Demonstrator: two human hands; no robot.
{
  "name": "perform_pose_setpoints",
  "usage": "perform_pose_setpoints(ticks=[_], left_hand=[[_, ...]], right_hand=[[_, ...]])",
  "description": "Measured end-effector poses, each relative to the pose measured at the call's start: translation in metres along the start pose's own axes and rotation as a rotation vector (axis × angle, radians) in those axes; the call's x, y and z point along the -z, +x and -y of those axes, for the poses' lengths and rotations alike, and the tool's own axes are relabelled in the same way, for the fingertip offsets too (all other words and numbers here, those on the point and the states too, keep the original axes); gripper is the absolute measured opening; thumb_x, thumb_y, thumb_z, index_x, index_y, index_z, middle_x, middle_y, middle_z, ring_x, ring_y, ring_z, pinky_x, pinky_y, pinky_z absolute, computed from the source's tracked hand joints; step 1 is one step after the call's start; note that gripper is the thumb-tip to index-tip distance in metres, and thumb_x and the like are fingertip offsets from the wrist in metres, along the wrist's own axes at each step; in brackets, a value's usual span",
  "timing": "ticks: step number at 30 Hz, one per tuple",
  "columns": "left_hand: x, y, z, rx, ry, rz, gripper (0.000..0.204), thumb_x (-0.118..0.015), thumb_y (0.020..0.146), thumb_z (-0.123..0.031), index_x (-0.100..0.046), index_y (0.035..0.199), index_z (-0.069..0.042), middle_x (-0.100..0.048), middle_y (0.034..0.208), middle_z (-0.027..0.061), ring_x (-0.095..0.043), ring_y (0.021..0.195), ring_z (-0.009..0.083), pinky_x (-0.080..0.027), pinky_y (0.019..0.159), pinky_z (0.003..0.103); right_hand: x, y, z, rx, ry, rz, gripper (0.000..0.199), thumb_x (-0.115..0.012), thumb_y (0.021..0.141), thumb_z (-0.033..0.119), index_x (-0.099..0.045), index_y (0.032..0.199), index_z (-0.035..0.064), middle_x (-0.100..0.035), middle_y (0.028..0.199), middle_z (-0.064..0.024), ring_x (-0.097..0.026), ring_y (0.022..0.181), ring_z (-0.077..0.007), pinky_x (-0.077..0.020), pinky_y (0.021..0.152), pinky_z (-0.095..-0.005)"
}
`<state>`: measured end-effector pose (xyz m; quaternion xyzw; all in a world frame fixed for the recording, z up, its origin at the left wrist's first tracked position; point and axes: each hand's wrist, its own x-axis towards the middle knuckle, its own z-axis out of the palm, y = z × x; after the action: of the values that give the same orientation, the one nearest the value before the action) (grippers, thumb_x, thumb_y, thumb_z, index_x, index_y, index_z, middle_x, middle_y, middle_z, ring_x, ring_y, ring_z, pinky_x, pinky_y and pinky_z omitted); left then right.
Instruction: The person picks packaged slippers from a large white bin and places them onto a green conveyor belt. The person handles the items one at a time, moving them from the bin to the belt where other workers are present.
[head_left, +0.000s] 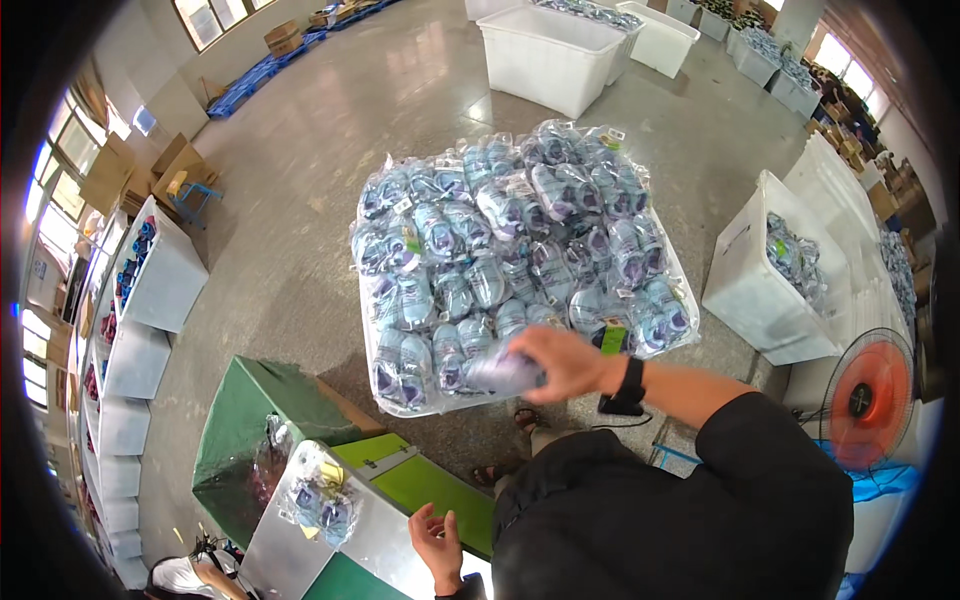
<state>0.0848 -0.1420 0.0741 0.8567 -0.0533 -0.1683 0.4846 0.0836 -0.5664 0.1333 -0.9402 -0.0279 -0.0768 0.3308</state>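
Note:
My right hand (562, 362) is closed round a bagged pair of shoes (500, 373), pale lavender and smeared by motion. It is over the near edge of a white bin (688, 285) heaped with light blue and purple shoes in clear plastic bags (487, 280). My left hand (437, 546) is nearer to me, above the edge of a metal-topped table (283, 545), its fingers loosely bent and apart with nothing in them. On that table lies another bagged pair of shoes (322, 505), beside a green panel on the tabletop.
A green box-shaped container (250, 400) stands beyond the table. White bins of shoes (160, 275) line the left side; another white bin (740, 270) and an orange fan (868, 398) are at the right. A large white tub (545, 65) stands at the back. A person's arm (215, 578) shows lower left.

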Motion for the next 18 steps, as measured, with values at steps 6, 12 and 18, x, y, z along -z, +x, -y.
perform_pose_setpoints(ticks=[6,12,18], left_hand=[[-0.003,-0.024,0.033,0.104,-0.007,-0.074,0.032,-0.074,0.092,-0.01,-0.063,0.119,0.003,-0.066,0.108,0.0102,-0.066,0.085,0.0173,-0.056,0.07,0.03],[0.006,-0.049,0.064,0.202,0.107,-0.032,0.037,-0.075,0.097,-0.024,-0.067,0.123,0.001,-0.071,0.108,0.0124,-0.067,0.09,0.02,-0.057,0.075,0.032],[0.034,-0.069,0.091,0.194,0.195,-0.095,0.033,-0.071,0.099,-0.02,-0.067,0.125,-0.001,-0.073,0.104,0.013,-0.068,0.087,0.0214,-0.057,0.074,0.034]], right_hand=[[0.073,-0.016,-0.108,-0.129,-0.439,-0.322,0.064,-0.085,0.074,0.026,-0.055,0.128,0.0096,-0.057,0.121,-0.0146,-0.056,0.118,-0.0382,-0.0466,0.101,-0.0476],[0.024,-0.062,-0.149,-0.361,-0.293,-0.065,0.062,-0.081,0.08,0.022,-0.056,0.136,0.0089,-0.057,0.126,-0.0157,-0.057,0.118,-0.0378,-0.0481,0.1,-0.0467],[-0.026,-0.081,-0.12,-0.303,-0.055,0.096,0.056,-0.077,0.085,0.023,-0.058,0.137,0.0103,-0.059,0.127,-0.0152,-0.061,0.114,-0.0368,-0.0516,0.096,-0.0454]])
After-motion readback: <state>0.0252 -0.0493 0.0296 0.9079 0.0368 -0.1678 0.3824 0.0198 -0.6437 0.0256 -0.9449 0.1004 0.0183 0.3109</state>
